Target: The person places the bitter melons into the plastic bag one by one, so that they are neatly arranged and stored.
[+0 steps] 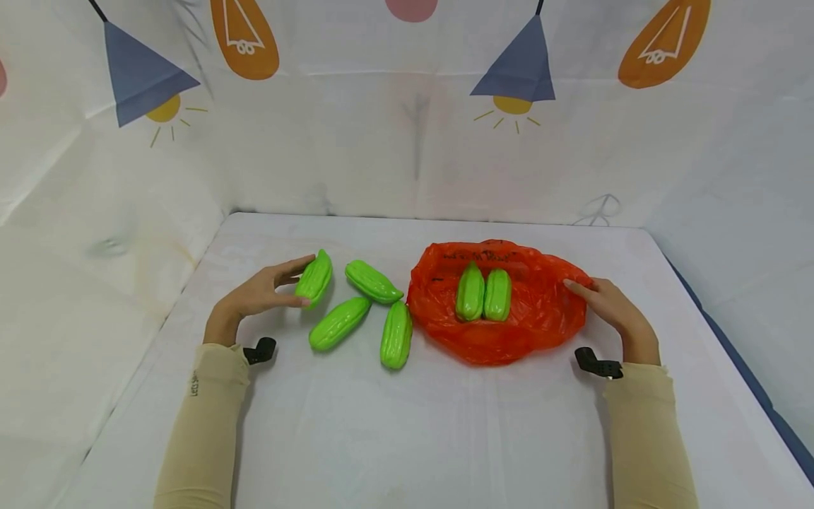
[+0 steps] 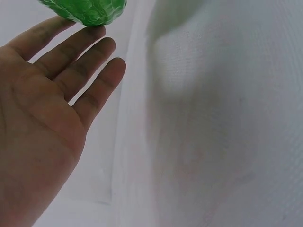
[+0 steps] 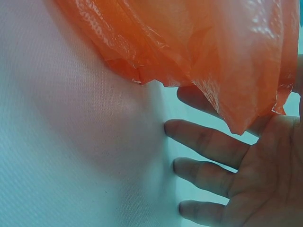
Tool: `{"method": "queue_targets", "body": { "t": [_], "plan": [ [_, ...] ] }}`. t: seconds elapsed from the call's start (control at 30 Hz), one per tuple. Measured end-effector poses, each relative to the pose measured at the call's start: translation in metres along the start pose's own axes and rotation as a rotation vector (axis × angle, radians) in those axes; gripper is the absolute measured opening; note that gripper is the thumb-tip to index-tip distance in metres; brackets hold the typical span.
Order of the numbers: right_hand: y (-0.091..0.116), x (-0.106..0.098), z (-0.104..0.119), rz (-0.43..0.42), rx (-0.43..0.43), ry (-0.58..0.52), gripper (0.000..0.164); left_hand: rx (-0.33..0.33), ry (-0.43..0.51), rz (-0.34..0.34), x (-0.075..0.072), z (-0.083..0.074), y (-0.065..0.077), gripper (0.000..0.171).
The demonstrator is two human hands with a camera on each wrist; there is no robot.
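- Evidently a bagging step, by the look of the head view: left hand [image 1: 262, 291] pinches a glossy green bitter gourd [image 1: 315, 280] between thumb below and fingertips above, at the left of the group.
- Same view: three loose gourds [image 1: 340, 324] lie on the white-covered table [image 1: 445, 431], ends close together, between that hand and the red plastic bag [image 1: 496, 348].
- Bag's mouth gapes upward; two bagged gourds [image 1: 470, 293] sit side by side inside. Faint dark writing on its far side, not legible to me.
- Right hand [image 1: 610, 309] pinches the bag's right edge, thumb on the near face. Judged to be steadying the mouth.
- Left wrist view: fingers long and slightly parted, tips against the lower end of the held gourd; thumb out of frame. Cannot tell how far it is off the cloth.
- Right wrist view: bag film hangs between thumb side and index finger; the other three fingers are spread, without a hold on it.
- Next move, in my judgement: carry the held gourd rightward, over the loose three, and lower it into the mouth while the right hand holds the rim wide.
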State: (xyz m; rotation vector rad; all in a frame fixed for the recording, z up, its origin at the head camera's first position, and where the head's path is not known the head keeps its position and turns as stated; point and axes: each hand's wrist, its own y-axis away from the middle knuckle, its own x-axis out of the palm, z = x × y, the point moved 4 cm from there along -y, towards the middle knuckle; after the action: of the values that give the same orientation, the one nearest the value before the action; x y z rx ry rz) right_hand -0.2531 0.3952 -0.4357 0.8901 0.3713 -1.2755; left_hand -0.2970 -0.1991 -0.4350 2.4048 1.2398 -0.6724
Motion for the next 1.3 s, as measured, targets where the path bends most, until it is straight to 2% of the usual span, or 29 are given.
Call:
{"method": "queue_targets", "body": {
  "t": [0.43,0.73,1.0,1.3],
  "plan": [
    [0.0,0.0,-0.001,-0.007,-0.01,0.008,0.086,0.017,-0.011,-0.01,0.001,-0.006,-0.002,0.086],
    [-0.001,0.001,-0.001,-0.018,-0.024,0.021,0.081,0.022,-0.006,-0.055,-0.002,-0.013,-0.009,0.088],
    [-0.002,-0.001,-0.001,-0.015,-0.019,0.027,0.081,0.077,-0.028,-0.116,-0.002,-0.048,-0.025,0.087],
    [-0.002,0.0,-0.001,-0.017,-0.01,0.026,0.083,0.171,-0.025,-0.11,0.009,-0.099,-0.051,0.084]
  ]
}}
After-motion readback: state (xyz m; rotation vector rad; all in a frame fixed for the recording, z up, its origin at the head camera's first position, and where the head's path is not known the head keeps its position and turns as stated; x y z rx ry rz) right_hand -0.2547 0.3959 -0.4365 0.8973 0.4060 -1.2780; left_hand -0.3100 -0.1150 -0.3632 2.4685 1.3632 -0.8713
